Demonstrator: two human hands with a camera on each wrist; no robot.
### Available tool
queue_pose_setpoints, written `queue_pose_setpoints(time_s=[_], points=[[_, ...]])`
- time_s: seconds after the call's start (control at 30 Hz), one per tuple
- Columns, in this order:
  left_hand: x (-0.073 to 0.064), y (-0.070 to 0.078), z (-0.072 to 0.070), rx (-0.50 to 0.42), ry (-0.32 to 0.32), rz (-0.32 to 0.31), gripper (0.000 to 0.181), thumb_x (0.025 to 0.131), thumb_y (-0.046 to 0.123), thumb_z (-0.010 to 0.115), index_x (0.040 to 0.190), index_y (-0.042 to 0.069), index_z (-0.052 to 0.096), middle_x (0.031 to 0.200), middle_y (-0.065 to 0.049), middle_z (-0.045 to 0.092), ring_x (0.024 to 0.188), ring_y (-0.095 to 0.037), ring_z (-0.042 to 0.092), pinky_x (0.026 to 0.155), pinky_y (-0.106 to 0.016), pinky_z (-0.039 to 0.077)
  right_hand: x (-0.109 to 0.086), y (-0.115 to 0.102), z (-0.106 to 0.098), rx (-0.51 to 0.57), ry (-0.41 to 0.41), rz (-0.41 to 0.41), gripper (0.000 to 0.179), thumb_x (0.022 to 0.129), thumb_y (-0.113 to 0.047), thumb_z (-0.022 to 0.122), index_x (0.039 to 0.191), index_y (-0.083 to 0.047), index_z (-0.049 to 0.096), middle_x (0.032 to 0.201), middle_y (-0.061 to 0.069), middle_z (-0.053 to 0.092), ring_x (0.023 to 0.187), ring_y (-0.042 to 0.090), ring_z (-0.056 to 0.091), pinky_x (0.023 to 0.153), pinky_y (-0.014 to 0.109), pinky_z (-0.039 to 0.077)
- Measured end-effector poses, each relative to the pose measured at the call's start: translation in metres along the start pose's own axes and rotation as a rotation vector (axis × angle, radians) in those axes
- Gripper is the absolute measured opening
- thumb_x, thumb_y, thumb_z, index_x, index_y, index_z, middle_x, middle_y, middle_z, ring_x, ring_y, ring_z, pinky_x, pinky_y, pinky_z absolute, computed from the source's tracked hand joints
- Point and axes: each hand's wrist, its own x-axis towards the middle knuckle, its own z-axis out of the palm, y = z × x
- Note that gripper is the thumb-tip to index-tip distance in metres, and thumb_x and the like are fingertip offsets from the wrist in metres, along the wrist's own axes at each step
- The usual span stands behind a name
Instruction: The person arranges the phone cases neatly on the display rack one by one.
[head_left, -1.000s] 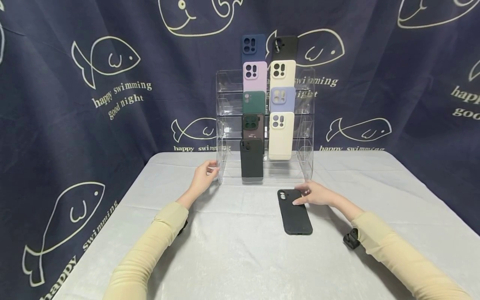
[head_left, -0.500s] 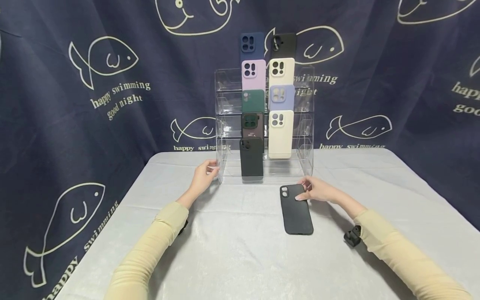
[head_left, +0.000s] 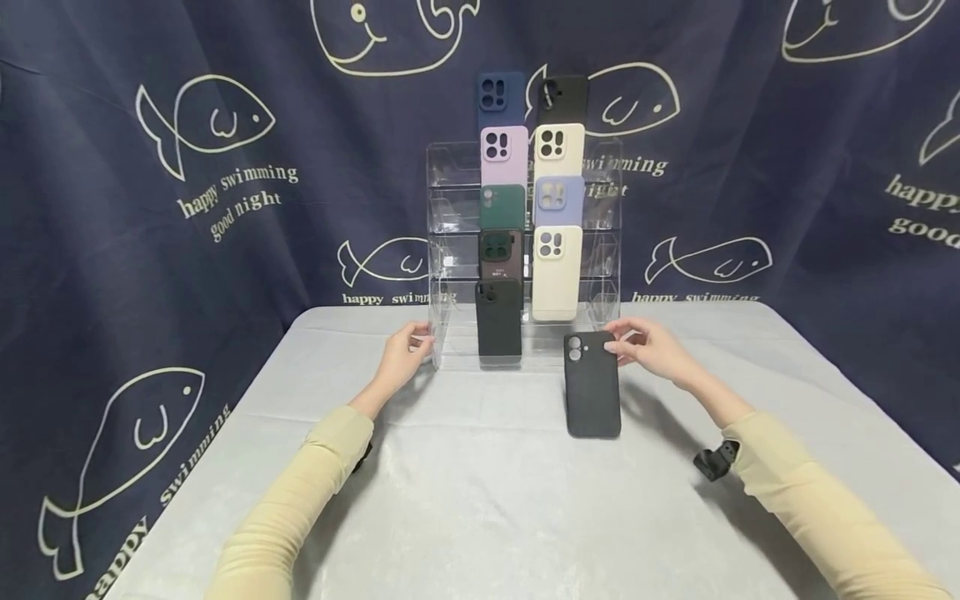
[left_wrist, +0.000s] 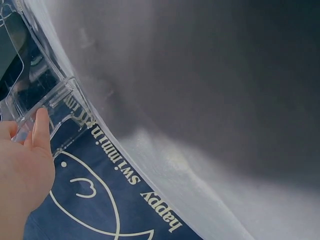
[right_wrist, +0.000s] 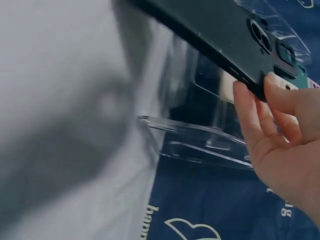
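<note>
My right hand point(head_left: 651, 350) pinches a black phone case point(head_left: 592, 387) by its upper right corner, thumb on the back face. The case stands nearly upright, raised in front of the rack; the right wrist view shows the thumb and fingers on its edge. At the lower left side of the clear stepped display rack point(head_left: 457, 337), my left hand point(head_left: 405, 357) pinches the side panel, as the left wrist view also shows with the thumb point(left_wrist: 42, 125) on the clear plastic. Another black phone case point(head_left: 498, 321) stands in the rack's lowest tier, left column.
Several cases fill two columns above, among them a purple case point(head_left: 504, 167), a green case point(head_left: 502, 207), a blue case point(head_left: 568, 208) and a cream case point(head_left: 557, 279). The rack stands on a pale cloth-covered table point(head_left: 480, 500). A dark fish-print curtain point(head_left: 315, 217) hangs behind.
My right hand has lifted the black phone case from lying on the table to nearly upright, closer to the rack. My left hand stays at the rack's side.
</note>
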Motion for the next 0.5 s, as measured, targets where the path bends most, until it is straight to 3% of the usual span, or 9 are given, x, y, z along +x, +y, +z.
queue_pose_setpoints(time_s=[0.23, 0.37, 0.5], points=[[-0.001, -0.001, 0.000, -0.010, 0.002, 0.002, 0.030, 0.091, 0.012, 0.060, 0.118, -0.001, 0.057, 0.111, -0.020, 0.064, 0.089, -0.030, 0.065, 0.073, -0.033, 0.059, 0.022, -0.013, -0.006, -0.013, 0.226, -0.147, 0.030, 0.088, -0.007, 0.064, 0.114, 0.005, 0.057, 0.087, -0.007, 0.055, 0.069, -0.001, 0.059, 0.066, 0.022, 0.059], [-0.001, -0.002, 0.001, -0.027, 0.001, 0.001, 0.031, 0.091, 0.012, 0.060, 0.118, -0.002, 0.057, 0.111, -0.020, 0.064, 0.089, -0.030, 0.065, 0.073, -0.032, 0.059, 0.036, -0.023, -0.005, -0.040, 0.317, -0.185, 0.030, 0.088, -0.009, 0.065, 0.115, 0.002, 0.059, 0.088, -0.005, 0.055, 0.068, -0.004, 0.057, 0.065, 0.015, 0.057], [0.000, -0.002, 0.001, -0.029, 0.005, -0.001, 0.030, 0.091, 0.012, 0.060, 0.118, -0.001, 0.058, 0.111, -0.020, 0.064, 0.088, -0.029, 0.065, 0.073, -0.032, 0.059, 0.050, -0.030, -0.001, -0.045, 0.370, -0.194, 0.031, 0.088, -0.010, 0.065, 0.116, 0.001, 0.060, 0.096, 0.008, 0.058, 0.070, -0.006, 0.056, 0.066, 0.012, 0.056]])
